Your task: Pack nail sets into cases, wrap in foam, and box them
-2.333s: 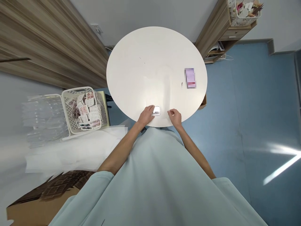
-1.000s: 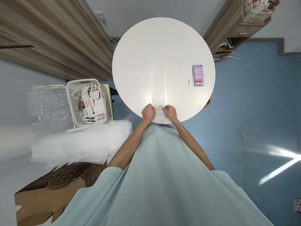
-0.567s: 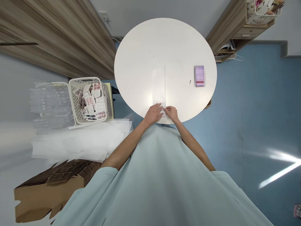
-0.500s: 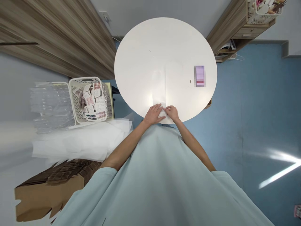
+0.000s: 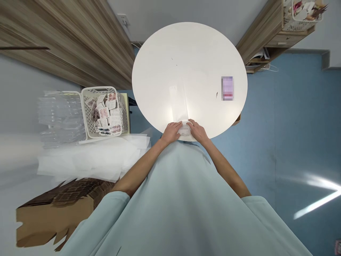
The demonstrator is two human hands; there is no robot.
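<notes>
White strip at table's near edge

Near end bunched btwn L hand & R hand, rest flat beyond. Fingers bent at its sides; can't tell if pinching, too small. Prob. light, soft, a bit slippery; best hold: side edges.

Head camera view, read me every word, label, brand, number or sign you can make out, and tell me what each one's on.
No text can be read.
Cards in the white basket: printed marks, too small to read.
Purple rectangle on the table: pixelated, unreadable.
Translucent sheet between the left hand and right hand: no print visible.
</notes>
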